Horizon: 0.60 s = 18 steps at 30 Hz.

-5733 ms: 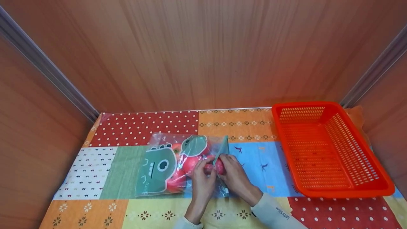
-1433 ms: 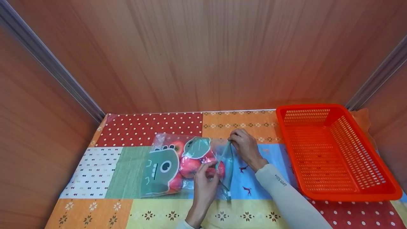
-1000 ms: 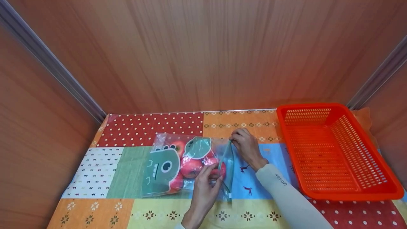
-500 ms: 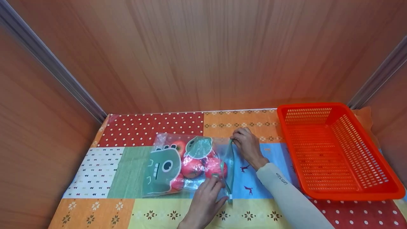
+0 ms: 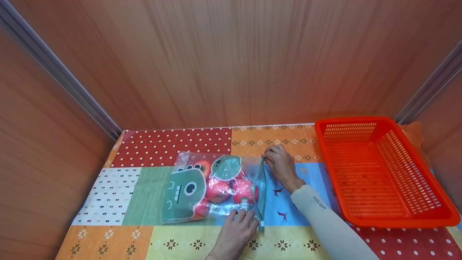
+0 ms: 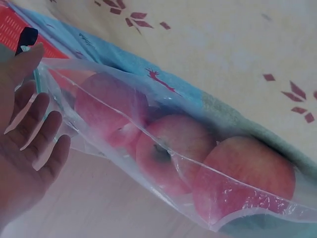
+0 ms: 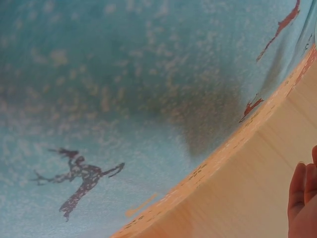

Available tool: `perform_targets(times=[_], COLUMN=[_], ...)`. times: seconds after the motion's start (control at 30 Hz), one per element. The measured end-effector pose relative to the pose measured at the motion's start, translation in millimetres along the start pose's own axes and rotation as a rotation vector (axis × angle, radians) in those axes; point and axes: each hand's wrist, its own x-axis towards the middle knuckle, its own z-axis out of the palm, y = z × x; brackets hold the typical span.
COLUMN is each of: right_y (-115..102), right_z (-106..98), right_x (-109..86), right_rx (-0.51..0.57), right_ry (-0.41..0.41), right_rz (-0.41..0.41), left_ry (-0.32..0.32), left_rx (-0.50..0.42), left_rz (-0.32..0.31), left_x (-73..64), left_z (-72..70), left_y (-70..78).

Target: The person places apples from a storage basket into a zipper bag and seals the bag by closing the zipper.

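A clear plastic zip bag (image 5: 187,195) with a green monster print lies flat, its green-edged mouth to the right. Several red apples (image 5: 218,190) are inside; in the left wrist view an apple (image 6: 242,173) shows through the plastic. My right hand (image 5: 282,165) pinches the far end of the bag's mouth between thumb and fingers. Its fingers (image 7: 299,198) barely enter the right wrist view. By the near edge, close to the small white zip slider (image 5: 261,223), my left hand (image 5: 236,231) has loosely bent, spread fingertips over the plastic.
A red plastic basket (image 5: 361,173) with slotted walls stands to the right of the bag. A patchwork cloth (image 5: 104,195) covers the table. Wood-look panels (image 5: 231,65) rise at the back and on both sides.
My right hand has gone from an apple at the bag's mouth to its far end and stays there. My left hand has let go of the green strip and slid toward the near edge.
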Motion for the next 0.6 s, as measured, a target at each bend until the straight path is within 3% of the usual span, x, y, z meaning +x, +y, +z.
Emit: perform_targets(times=[0.13,0.2,0.43,0.6], right_y=[0.9,1.4,1.3,1.3], right_z=[0.0,0.2,0.3,0.5], right_x=[-0.2,-0.1,-0.2,-0.5], right_rx=[-0.008,-0.013,-0.016,-0.005], right_ry=[0.007,0.012,0.013,0.005], right_rz=[-0.006,-0.007,0.010,0.018], left_ry=[-0.070,-0.071,0.069,0.053], left_rx=[-0.007,-0.011,0.075,0.087], left_rz=[-0.009,-0.016,-0.017,-0.013], left_x=[3.0,4.3,6.6,6.5], left_z=[-0.5,0.4,10.5,10.2], left_y=[2.1,3.1,5.9,8.8])
